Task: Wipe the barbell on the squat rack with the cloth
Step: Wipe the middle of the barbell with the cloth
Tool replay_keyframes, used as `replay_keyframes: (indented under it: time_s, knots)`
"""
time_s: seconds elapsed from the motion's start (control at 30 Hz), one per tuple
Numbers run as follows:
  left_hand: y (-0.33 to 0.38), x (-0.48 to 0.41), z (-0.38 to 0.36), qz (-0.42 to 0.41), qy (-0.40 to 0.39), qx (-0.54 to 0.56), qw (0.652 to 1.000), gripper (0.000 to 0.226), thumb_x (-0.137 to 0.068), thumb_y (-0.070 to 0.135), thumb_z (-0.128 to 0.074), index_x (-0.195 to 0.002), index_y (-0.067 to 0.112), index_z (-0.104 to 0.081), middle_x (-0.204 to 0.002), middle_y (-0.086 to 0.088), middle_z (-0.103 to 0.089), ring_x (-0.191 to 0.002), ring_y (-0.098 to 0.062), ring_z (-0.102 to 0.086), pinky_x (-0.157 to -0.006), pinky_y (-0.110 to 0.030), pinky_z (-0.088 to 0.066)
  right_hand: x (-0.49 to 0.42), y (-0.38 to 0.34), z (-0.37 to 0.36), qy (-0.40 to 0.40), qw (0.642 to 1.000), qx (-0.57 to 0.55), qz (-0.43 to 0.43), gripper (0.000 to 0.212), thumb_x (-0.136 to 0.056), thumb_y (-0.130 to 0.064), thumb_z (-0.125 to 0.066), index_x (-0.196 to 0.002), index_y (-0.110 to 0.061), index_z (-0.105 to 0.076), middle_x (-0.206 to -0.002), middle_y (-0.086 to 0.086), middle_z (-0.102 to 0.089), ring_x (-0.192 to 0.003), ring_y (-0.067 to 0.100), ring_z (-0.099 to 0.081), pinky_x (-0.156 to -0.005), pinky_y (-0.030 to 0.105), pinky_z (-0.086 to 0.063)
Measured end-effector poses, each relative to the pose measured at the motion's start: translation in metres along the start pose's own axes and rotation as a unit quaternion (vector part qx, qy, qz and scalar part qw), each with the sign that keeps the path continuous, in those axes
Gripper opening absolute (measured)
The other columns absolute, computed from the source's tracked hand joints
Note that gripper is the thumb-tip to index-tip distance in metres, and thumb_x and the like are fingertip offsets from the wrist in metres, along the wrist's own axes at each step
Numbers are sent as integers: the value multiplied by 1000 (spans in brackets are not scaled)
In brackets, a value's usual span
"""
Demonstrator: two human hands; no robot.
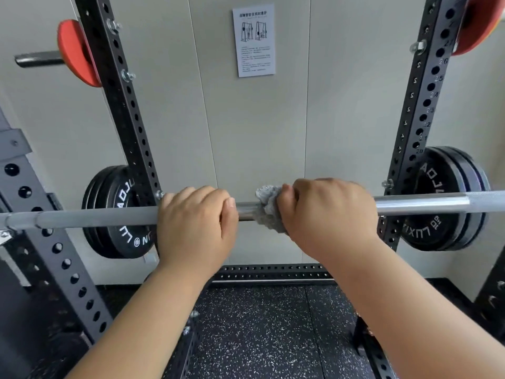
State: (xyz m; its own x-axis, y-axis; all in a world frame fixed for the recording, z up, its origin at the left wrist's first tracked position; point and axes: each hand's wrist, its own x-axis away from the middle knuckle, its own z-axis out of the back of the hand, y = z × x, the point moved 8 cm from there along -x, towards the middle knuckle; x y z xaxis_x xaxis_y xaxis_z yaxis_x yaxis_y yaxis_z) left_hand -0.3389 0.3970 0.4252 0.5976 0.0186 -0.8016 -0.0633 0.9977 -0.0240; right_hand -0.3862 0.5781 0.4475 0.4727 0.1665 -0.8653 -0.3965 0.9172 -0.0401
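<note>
Barbell [423, 203] lies level across the squat rack [128, 105], running from edge to edge of the view.

Left grip [196, 222]: comes over the bare shaft from above, fingers curled round it. Holds the bar only.

Right grip [328, 212]: just beside the left, closed round a grey cloth [269, 212] bunched against the shaft. The cloth wraps the bar and pokes out of the thumb side of this grip, above and below the bar.

A short shiny stretch of bar shows between the left grip and the cloth. The two grips are near, not touching. The cloth sits about mid-bar, between the two uprights.

Behind the bar: black plates beside each upright, left [114, 212] and right [442, 198]. Red plate [76, 53] higher up on the left. Printed sheet [254, 41] on the wall. Speckled rubber floor [259, 337] below.
</note>
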Motion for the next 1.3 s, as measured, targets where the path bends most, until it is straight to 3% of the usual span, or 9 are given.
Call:
replay_keyframes:
  time_s: [0.07, 0.17, 0.33, 0.5, 0.6, 0.87, 1.07, 1.17, 1.3]
  knots:
    - [2, 9, -2, 2, 28, -15, 999, 32, -101, 31, -37, -78, 21, -58, -74, 6, -55, -73, -25, -49, -74, -42, -35, -3, -12, 1, 0, 1000, 6, 22, 46, -82, -25, -72, -46, -19, -44, -40, -3, -30, -35, 22, -27, -53, 20, -19]
    - [4, 4, -2, 8, 49, -32, 998, 32, -98, 29, -39, -71, 20, -54, -66, 2, -53, -64, -27, -47, -69, -39, -32, 13, -24, -1, 19, 996, -33, 75, 32, -97, -32, -53, -69, -20, -60, -60, 1, -58, -51, 28, -50, -57, 33, -33]
    - [6, -17, -2, 7, -25, -46, 999, 43, -95, 33, -30, -54, 20, -35, -46, 3, -32, -44, -27, -37, -54, -29, -27, 48, -14, -2, 19, 989, -36, 139, 35, -101, -23, -53, -132, -14, -64, -116, 7, -65, -103, 34, -58, -104, 48, -41]
    - [-4, -40, -17, 61, -216, -45, 973, 51, -104, 40, -26, -69, 13, -51, -69, -7, -55, -66, -29, -52, -64, -36, -38, 26, 11, 1, -10, 999, -48, 9, 25, -92, -29, -43, -81, -18, -62, -74, 0, -59, -71, 30, -52, -74, 42, -40]
    - [0, -39, -12, 43, -189, -61, 979, 52, -101, 40, -24, -65, 13, -50, -65, -6, -54, -61, -27, -50, -60, -35, -36, 6, 9, 0, -9, 999, -30, -41, 39, -96, -37, -41, -61, -22, -46, -53, -2, -49, -52, 28, -42, -60, 35, -28]
    - [3, -11, -1, 14, 28, -37, 999, 47, -98, 39, -36, -55, 21, -39, -51, 6, -37, -50, -26, -35, -58, -33, -25, 48, -15, -3, 41, 988, -54, 142, 31, -106, -29, -52, -130, -16, -67, -114, 4, -66, -104, 32, -61, -102, 46, -42]
    - [8, 28, -11, 12, 75, -36, 996, 50, -103, 53, -32, -103, 14, -64, -97, -3, -59, -95, -34, -53, -105, -56, -33, 22, 20, 2, -11, 999, -42, 8, 26, -97, -28, -43, -78, -17, -57, -67, -2, -56, -61, 28, -50, -65, 40, -39]
    - [6, 20, -8, 14, 74, -48, 996, 53, -105, 55, -27, -97, 16, -63, -91, -2, -60, -89, -32, -52, -95, -52, -36, 4, 14, 3, -23, 999, -1, -39, 20, -86, -24, -51, -68, -19, -45, -51, -6, -38, -46, 25, -36, -57, 33, -22]
    - [8, 3, -1, 19, 69, -44, 996, 42, -103, 40, -34, -73, 19, -55, -68, -1, -61, -67, -31, -52, -74, -43, -36, 23, -25, -4, -25, 997, -43, 55, 17, -96, -31, -52, -96, -20, -65, -77, -1, -61, -71, 30, -57, -72, 40, -41]
